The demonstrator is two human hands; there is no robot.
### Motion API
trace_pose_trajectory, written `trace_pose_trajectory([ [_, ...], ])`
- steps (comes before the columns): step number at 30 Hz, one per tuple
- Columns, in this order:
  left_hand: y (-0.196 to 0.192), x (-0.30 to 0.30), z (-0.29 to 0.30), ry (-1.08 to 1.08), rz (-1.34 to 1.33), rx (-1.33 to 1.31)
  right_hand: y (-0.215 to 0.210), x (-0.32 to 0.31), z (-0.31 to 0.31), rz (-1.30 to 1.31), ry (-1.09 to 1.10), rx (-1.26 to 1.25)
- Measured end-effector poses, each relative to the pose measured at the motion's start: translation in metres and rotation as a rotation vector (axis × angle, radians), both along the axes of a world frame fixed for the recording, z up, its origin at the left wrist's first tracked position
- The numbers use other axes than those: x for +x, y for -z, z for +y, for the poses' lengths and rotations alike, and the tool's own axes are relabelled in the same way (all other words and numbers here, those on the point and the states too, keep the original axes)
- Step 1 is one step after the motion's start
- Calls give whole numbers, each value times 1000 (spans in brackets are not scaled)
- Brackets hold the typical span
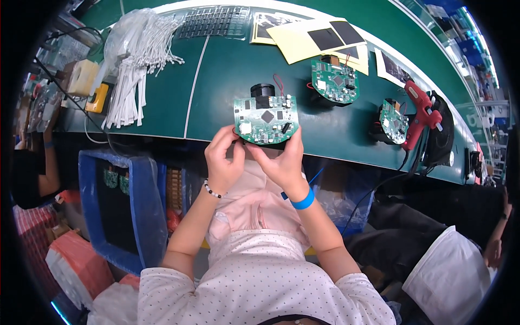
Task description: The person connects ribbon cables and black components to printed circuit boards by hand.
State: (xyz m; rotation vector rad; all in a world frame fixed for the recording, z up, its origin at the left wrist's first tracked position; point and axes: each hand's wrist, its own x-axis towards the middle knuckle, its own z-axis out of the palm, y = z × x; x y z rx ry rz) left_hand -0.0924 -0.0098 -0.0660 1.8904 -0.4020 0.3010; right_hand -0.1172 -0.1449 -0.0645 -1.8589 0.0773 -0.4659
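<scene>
Between my two hands, at the front edge of the green bench, is a green circuit board (266, 120) with a black round part at its far side and a thin red wire loop. My left hand (223, 154) grips its near left corner, thumb and fingers pressed together. On the near right side, the fingers of my right hand (283, 162) close round the edge, the thumb under the near rim. Beyond lies a similar circuit board on a black base (336, 81). Farther right sits another such board (394, 122), beside a red glue gun (421, 116).
White cable bundles (130, 86) lie at the left of the bench, near a black part tray (214, 21). Yellow sheets (295, 40) with black pads are at the back. Below the left edge stands a blue bin (146, 216) holding boards. Other people's arms show at both sides.
</scene>
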Motion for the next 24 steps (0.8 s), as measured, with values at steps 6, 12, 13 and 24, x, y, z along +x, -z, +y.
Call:
trace_pose_trajectory([
  [6,-1,7,7,71,116,-66,0,10,3,-44,-5,-37],
  [12,-4,31,8,104,273,-239,4,35,4,-103,-139,-223],
  [13,-1,38,8,78,288,-234,2,39,1,-81,-194,-202],
  [24,5,61,3,-191,201,-131,-40,7,-70,-299,-30,-266],
])
